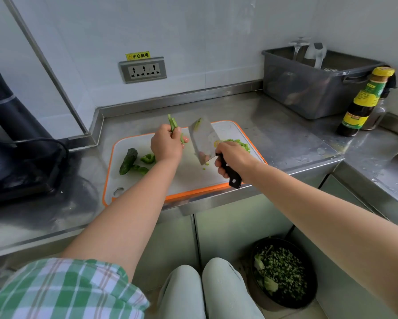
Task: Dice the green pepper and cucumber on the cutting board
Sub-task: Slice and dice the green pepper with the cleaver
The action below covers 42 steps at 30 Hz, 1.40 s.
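Pepper strips (pixel 175 126) stand bunched in the left hand (pixel 166 146), fingers curled round them above the middle of the cutting board (pixel 188 180), probably to line them up for crosscuts. The right hand (pixel 232 157) grips the handle of the cleaver (pixel 203 141), its blade raised off the board. On the board, diced pepper (pixel 239 143) lies at two o'clock; the whole cucumber (pixel 128 161) and pepper pieces (pixel 148 158) sit at nine. Blade and hand hide part of the pile.

Diced pepper pile (pixel 238 142) partly behind right hand (pixel 233 157) & cleaver (pixel 203 141); black appliance (pixel 16 125) cut off at L edge; bin (pixel 308 88) contents unclear.
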Each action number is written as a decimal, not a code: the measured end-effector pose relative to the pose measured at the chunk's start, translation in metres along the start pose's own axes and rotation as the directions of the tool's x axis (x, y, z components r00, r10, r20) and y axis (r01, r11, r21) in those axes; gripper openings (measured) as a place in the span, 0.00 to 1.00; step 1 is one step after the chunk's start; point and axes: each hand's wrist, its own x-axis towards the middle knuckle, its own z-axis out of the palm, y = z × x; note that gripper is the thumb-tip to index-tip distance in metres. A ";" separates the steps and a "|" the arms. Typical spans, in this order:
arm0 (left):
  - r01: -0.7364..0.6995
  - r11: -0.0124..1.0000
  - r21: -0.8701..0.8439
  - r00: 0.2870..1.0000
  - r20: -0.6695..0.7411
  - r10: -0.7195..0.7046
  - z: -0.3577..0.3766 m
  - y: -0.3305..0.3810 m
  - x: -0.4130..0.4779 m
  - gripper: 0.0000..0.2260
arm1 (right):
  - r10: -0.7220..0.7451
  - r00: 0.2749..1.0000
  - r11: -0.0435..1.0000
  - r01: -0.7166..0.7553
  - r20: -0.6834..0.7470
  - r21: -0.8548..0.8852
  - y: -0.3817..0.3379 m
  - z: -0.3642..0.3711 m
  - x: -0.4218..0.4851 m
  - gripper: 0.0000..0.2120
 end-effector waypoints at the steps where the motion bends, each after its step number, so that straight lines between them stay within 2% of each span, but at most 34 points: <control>1: 0.007 1.000 0.002 1.000 0.004 -0.007 -0.003 -0.002 -0.001 0.10 | 0.011 1.000 1.000 -0.010 0.023 -0.028 0.002 0.007 -0.002 0.10; 5: 0.003 1.000 -0.017 0.996 0.093 -0.002 -0.008 -0.001 -0.010 0.08 | 0.024 0.999 0.986 -0.019 0.026 -0.163 0.015 0.018 -0.002 0.10; 10: -0.003 1.000 -0.015 0.961 0.278 0.007 -0.007 0.003 -0.019 0.06 | -0.013 0.991 0.952 -0.028 -0.131 -0.306 0.017 -0.009 0.002 0.09; 14: -0.055 0.996 0.065 0.945 0.326 0.031 -0.004 0.005 -0.023 0.11 | -0.005 0.967 0.934 -0.087 -0.256 -0.347 0.011 -0.033 0.008 0.05; 16: -0.103 0.986 0.134 0.937 0.345 0.051 -0.003 0.004 -0.023 0.13 | -0.027 0.970 0.940 -0.058 -0.243 -0.336 0.010 -0.034 0.008 0.05; 18: -0.129 0.975 0.184 0.927 0.371 0.053 -0.002 0.004 -0.022 0.10 | -0.070 0.982 0.947 0.010 -0.176 -0.321 0.009 -0.027 0.007 0.05; 21: -0.166 0.957 0.239 0.909 0.414 0.054 0.000 0.004 -0.022 0.09 | -0.069 0.994 0.947 0.038 -0.085 -0.319 0.011 -0.015 0.003 0.10; 23: -0.208 0.944 0.258 0.898 0.432 0.080 0.000 0.004 -0.024 0.07 | -0.046 0.994 0.942 0.010 -0.100 -0.335 0.014 -0.016 0.004 0.11; 27: -0.297 0.906 0.303 0.880 0.455 0.136 -0.001 0.002 -0.029 0.08 | -0.041 0.974 0.931 -0.045 -0.225 -0.363 0.014 -0.032 0.006 0.07; 30: -0.366 0.872 0.325 0.843 0.513 0.163 0.001 -0.001 -0.033 0.08 | -0.072 0.976 0.938 -0.004 -0.207 -0.347 0.011 -0.039 0.005 0.05; 35: -0.448 0.809 0.380 0.847 0.471 0.247 -0.001 -0.011 -0.041 0.15 | -0.091 0.983 0.915 0.019 -0.159 -0.402 0.010 -0.032 0.004 0.05; 39: -0.474 0.776 0.417 0.859 0.414 0.302 -0.006 -0.012 -0.043 0.09 | -0.076 0.988 0.881 0.002 -0.138 -0.472 0.011 -0.026 0.005 0.05; 42: -0.489 0.763 0.424 0.856 0.400 0.327 -0.006 -0.012 -0.045 0.09 | -0.079 0.987 0.855 -0.005 -0.140 -0.519 0.011 -0.027 0.005 0.06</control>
